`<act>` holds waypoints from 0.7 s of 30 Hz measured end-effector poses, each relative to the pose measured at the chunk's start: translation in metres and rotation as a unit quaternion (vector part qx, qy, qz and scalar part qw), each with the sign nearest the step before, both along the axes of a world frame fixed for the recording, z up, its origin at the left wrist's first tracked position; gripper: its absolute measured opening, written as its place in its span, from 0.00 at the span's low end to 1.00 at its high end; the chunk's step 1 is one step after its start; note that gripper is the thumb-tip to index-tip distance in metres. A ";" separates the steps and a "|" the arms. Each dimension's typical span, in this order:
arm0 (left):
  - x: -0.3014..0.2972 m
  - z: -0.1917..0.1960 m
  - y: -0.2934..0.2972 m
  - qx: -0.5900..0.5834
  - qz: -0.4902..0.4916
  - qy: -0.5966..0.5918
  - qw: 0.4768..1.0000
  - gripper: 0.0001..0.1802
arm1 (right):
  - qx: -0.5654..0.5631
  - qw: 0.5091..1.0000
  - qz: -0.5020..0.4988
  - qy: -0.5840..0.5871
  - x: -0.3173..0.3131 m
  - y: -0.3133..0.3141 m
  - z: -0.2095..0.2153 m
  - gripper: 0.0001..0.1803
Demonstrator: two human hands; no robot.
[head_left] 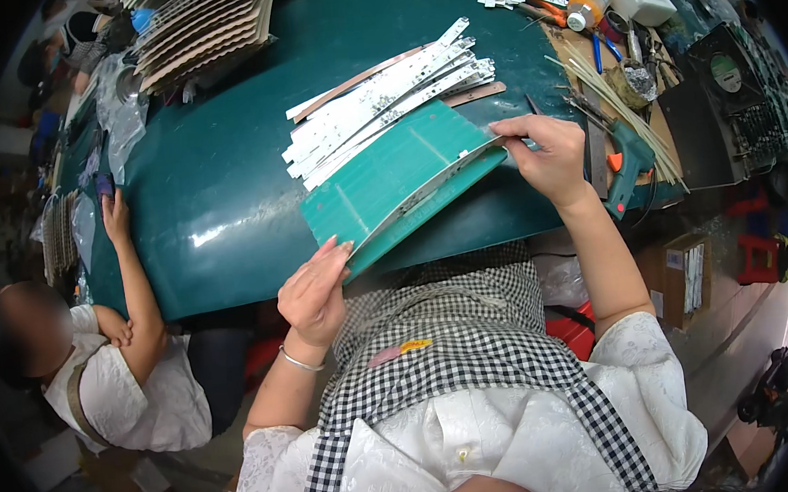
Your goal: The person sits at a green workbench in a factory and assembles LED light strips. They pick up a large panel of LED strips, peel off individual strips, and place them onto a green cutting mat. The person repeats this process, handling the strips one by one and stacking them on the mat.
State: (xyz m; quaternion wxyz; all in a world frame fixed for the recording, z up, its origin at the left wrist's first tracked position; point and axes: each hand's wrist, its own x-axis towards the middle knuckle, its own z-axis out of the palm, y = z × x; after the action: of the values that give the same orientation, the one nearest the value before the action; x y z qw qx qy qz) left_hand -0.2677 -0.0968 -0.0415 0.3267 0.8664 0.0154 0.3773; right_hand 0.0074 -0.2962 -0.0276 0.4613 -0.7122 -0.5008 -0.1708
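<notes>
Right hand (549, 155) pinches the far end of a white strip (449, 175) lying along the green board (398, 181). Left hand (314, 294), fingers extended, steadies the board's near corner. Strip's long axis runs between both hands, over the table (215, 205) edge.

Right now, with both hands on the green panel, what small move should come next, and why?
Probably snap or peel off the edge strip. The left hand steadies the near corner of the green panel, the right hand pinches its far end where a white strip lines the edge, and loose white strips are piled behind.
</notes>
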 end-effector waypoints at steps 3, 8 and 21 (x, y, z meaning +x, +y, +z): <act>0.000 0.005 0.004 0.044 -0.014 0.017 0.999 0.15 | 0.005 1.000 0.004 -0.013 0.002 0.000 -0.003 0.10; 0.001 0.003 0.012 0.050 -0.039 0.013 0.998 0.13 | -0.010 0.999 0.015 0.042 0.003 -0.002 -0.011 0.08; -0.010 0.019 0.021 -0.498 0.102 -0.075 0.858 0.13 | 0.009 0.898 0.029 0.439 0.029 0.017 0.007 0.07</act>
State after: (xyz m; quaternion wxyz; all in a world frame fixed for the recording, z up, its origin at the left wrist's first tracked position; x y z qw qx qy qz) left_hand -0.2774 -0.0759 -0.0227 0.6743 0.5504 0.2653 0.4147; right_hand 0.0366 -0.2790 -0.0207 0.6456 -0.6957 -0.2664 0.1684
